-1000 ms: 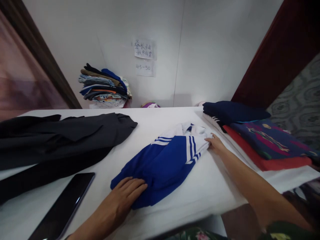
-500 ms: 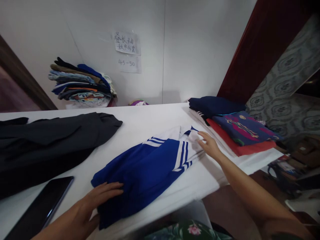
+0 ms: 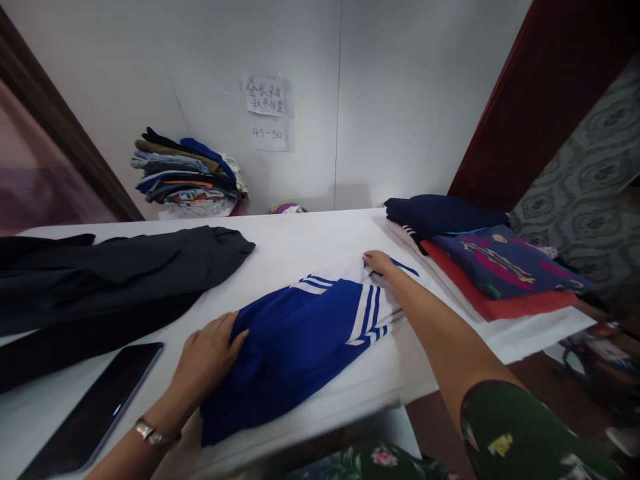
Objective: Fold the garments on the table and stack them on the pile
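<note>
A blue-and-white top (image 3: 300, 340) with striped bands lies folded lengthwise on the white table, its blue end toward me and its white end farther off. At its left edge, my left hand (image 3: 213, 350) has the fingers curled over the blue cloth and the thumb on top; the fingertips are partly hidden. My right hand (image 3: 380, 262) reaches to the far white end and pinches the cloth by the collar area. A strip with blue trim shows just right of that hand.
Dark grey trousers-like clothing (image 3: 125, 267) is spread on the left, with a phone (image 3: 95, 407) in front. Folded clothes (image 3: 500, 263) are stacked at the right. Another clothes pile (image 3: 187, 170) stands at the back left, by a wall with paper signs (image 3: 270, 113).
My right hand has moved left from the outer corner of the white end to its far edge. My left hand has shifted up along the blue edge, fingers now curled. The view has swung slightly.
</note>
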The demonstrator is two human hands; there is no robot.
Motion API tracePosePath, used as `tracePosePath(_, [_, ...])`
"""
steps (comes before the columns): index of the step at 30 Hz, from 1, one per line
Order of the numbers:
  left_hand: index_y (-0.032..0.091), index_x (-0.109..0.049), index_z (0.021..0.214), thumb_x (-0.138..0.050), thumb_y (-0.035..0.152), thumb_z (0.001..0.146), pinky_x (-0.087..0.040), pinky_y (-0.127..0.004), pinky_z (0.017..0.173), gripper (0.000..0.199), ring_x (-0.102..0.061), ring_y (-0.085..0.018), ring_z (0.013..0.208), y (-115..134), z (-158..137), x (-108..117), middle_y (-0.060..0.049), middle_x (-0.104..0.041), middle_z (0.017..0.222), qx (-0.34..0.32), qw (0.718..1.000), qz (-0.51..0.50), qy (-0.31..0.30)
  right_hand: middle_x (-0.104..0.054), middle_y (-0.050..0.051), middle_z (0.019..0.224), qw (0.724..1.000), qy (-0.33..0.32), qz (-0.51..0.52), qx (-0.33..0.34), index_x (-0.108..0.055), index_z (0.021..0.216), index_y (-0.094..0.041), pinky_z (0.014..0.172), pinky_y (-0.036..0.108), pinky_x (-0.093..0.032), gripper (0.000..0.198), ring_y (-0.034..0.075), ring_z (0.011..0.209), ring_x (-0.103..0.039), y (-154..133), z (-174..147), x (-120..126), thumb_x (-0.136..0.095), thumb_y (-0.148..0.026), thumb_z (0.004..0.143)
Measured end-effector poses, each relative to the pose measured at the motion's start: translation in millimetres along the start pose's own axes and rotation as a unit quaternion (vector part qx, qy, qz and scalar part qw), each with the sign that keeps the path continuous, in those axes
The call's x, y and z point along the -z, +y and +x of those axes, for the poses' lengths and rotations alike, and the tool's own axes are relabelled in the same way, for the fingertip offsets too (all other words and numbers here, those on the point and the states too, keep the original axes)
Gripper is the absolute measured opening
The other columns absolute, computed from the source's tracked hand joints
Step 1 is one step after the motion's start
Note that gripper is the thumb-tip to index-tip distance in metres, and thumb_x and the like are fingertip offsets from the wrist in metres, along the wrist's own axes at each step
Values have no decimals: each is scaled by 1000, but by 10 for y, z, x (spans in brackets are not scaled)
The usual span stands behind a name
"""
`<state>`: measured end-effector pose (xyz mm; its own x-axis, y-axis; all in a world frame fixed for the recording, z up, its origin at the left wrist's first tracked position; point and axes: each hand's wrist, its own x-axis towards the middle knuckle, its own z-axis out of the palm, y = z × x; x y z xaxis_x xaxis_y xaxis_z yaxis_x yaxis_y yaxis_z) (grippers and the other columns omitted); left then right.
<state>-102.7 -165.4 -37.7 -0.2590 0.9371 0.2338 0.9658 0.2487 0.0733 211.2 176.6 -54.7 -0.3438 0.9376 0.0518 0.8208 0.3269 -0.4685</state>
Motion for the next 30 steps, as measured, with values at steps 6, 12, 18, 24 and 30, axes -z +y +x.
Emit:
tracePosePath(6, [13,-54,128,-36,39,88,-47,-44,91,51,-60,-32,110,-29,31,-17,-15,-62,126,45,997,-50,-40,-62,6,130,999,-1,-32,-3,-63,121,-23,107,40,-32,33,23,125,-50,130,-116,-32,-49,-29,92])
tracePosePath(12, [16,-51,132,-44,59,79,-50,-35,80,69,-64,-20,71,-112,78,54,-9,-67,118,169,968,-182,-24,-49,7,143,999,-12,-35,3,-58,130,-23,111,43,-29,42,26,137,-37,-3,-98,49,-48,-29,89])
tracePosePath(18, [17,-69,100,-36,53,85,-45,-36,88,51,-62,-27,97,-138,160,37,-11,-70,104,130,983,-130,-6,-44,4,148,990,-46,-22,131,-54,134,-27,114,47,-22,46,25,143,-25,-394,-213,-58,-41,-47,94])
tracePosePath(24, [18,-63,78,-31,43,89,-45,-35,79,42,-61,-26,88,-84,162,74,-11,-66,86,95,994,-34,-37,-38,6,151,982,-120,-85,122,-51,137,-28,115,53,-16,48,27,143,-24,-420,-283,-293,-44,-46,93])
tracePosePath(30, [17,-62,84,-37,41,88,-46,-37,76,35,-61,-28,93,-26,191,16,-13,-63,99,116,990,18,-83,-36,6,152,985,-126,-53,104,-49,138,-25,116,49,-13,50,26,144,-22,-393,-287,-254,-43,-47,94])
